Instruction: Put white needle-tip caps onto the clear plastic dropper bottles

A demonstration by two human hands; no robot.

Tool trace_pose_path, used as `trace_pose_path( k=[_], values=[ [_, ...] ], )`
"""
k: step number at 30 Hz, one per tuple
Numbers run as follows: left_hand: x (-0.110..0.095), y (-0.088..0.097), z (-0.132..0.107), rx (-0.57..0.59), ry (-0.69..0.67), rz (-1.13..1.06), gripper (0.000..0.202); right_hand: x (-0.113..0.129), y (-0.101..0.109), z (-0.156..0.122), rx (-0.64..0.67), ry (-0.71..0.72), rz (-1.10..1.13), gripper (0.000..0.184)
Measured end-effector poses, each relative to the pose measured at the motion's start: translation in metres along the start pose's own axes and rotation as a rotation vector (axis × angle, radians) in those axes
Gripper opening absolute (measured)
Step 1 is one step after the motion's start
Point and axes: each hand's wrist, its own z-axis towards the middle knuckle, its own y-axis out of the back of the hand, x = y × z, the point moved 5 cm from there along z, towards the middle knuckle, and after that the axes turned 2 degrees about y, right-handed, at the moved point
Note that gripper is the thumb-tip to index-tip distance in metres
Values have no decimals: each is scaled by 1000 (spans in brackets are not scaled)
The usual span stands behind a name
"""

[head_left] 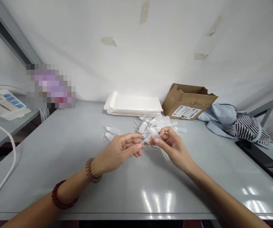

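Both hands meet above the grey table [62,142], just in front of a loose pile of small white tags with strings [156,122]. My right hand [172,147] pinches one white tag between thumb and fingers, with a strip of it hanging below the palm. My left hand [121,150] reaches in from the left, its fingertips pinched together at the tag's string end, touching it. Two more white tags [111,133] lie on the table to the left of the pile.
A stack of flat white sheets [134,105] lies at the back by the wall. An open cardboard box [188,101] stands to its right, then bundled blue and striped cloth [238,123]. A dark flat slab [262,161] sits at the right edge; a white power strip [5,104] at far left.
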Motion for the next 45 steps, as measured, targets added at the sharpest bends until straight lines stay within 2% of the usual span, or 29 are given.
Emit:
trace_pose_path(
  k=[5,8,11,16,18,25,30,35,45],
  values=[
    [-3,5,-4,-170,-1,106,18,-1,0,-5,-64,33,67,30],
    [-8,9,-8,-294,-83,219,14,0,4,-10,-109,53,11,28],
    [-14,12,-11,-398,-180,340,13,-1,5,-17,-121,110,-140,28],
    [-20,12,-16,-453,-233,443,10,-1,1,-25,-91,239,-463,25],
    [-21,12,-17,-452,-232,466,8,1,-1,-27,-77,278,-527,26],
    [-19,7,-15,-299,-220,429,18,9,-8,-30,39,356,-569,30],
    [-16,10,-14,-317,-124,292,10,9,-8,-30,45,356,-557,30],
    [-12,13,-12,-305,-20,208,10,10,-8,-29,65,339,-559,30],
    [-7,13,-11,-267,24,175,12,10,-10,-31,96,334,-528,32]
  ],
)
